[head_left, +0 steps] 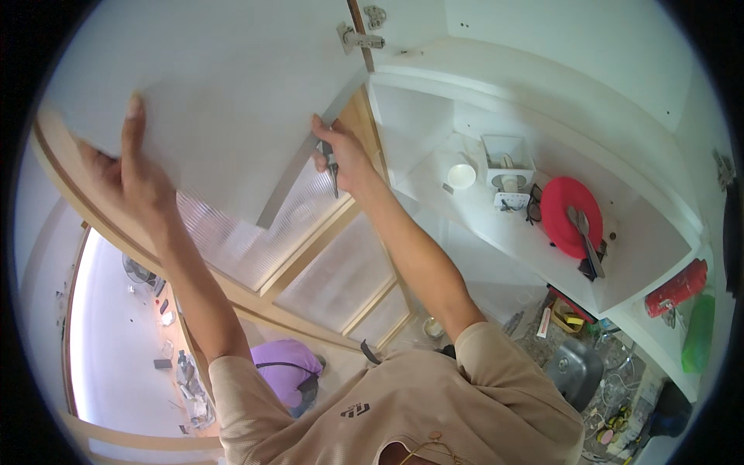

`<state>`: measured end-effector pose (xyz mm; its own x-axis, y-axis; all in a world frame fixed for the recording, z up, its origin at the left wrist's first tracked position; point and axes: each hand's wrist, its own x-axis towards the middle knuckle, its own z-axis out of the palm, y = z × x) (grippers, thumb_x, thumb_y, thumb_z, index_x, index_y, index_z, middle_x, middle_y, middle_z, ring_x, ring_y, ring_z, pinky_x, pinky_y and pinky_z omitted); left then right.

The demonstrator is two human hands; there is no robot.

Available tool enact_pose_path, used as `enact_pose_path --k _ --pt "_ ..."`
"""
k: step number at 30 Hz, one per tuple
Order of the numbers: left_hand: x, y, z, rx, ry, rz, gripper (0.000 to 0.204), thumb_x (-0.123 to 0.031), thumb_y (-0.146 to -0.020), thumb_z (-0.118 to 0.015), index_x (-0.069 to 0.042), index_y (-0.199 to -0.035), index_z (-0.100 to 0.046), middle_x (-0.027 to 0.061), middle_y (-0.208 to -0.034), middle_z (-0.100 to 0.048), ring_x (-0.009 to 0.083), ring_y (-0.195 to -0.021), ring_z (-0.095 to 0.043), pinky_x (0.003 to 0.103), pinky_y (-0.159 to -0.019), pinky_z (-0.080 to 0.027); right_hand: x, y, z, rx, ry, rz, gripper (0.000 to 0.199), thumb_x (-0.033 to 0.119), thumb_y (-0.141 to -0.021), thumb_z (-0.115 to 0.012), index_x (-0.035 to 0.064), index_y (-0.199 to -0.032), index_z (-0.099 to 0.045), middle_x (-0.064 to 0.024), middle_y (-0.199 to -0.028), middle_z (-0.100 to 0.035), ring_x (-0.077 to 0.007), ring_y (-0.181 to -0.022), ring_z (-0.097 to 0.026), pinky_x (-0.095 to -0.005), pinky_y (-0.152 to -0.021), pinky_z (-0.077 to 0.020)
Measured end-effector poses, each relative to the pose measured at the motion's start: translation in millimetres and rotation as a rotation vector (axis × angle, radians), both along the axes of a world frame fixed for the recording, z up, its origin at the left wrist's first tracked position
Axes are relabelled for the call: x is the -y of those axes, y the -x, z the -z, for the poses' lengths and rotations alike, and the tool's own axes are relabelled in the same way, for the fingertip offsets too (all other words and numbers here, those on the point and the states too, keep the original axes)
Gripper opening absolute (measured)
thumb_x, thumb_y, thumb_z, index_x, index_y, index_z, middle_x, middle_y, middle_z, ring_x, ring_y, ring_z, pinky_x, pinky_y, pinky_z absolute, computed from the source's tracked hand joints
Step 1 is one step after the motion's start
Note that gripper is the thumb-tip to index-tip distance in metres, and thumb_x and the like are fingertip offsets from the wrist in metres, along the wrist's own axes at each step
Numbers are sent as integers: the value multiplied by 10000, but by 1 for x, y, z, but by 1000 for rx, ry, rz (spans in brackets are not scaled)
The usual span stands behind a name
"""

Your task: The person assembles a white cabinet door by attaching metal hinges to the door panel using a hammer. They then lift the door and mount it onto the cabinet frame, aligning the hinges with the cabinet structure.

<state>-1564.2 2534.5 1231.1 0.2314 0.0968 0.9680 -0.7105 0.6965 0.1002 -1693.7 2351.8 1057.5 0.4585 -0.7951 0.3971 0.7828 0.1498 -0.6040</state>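
Shirt: beige shirt (434,395) at the lower edge, both arms raised from it.
Left hand: left hand (128,174) spread flat, fingers straight, pressed on the face of the white cupboard door (225,101) near its left edge.
Right hand: right hand (341,159) curled at the door's right edge, closed around a thin dark tool (332,172) hanging below the fingers; what kind of tool, I cannot tell.
Door: swung open overhead, hinge (358,37) at its top.
Shelf: open cupboard shelf (480,209) to the right, carrying a white cup (462,176), a small white box (508,163) and a red disc (570,217).
Farther off: sink (577,372) on the surface below; a person in purple (283,368) crouched on the floor.
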Motion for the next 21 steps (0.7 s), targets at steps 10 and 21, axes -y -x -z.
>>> enact_pose_path --k 10,21 --pt "-100 -57 85 -298 38 -183 333 -146 -899 -729 31 -1160 -623 134 -1009 -703 186 -902 -693 332 -802 -574 -82 40 34 -183 -20 -59 403 238 -918 -751 15 -1146 -505 -59 -926 -615 -141 -456 -489 -299 -402 -356" --pt "-152 -45 191 -898 -138 -381 619 -280 -976 -680 116 -1391 -448 239 -1345 -536 312 -1208 -551 429 -1001 -490 -139 60 146 -401 -33 -41 350 150 -916 -754 -2 -1131 -523 -51 -892 -648 -110 -510 -524 -275 -442 -420"
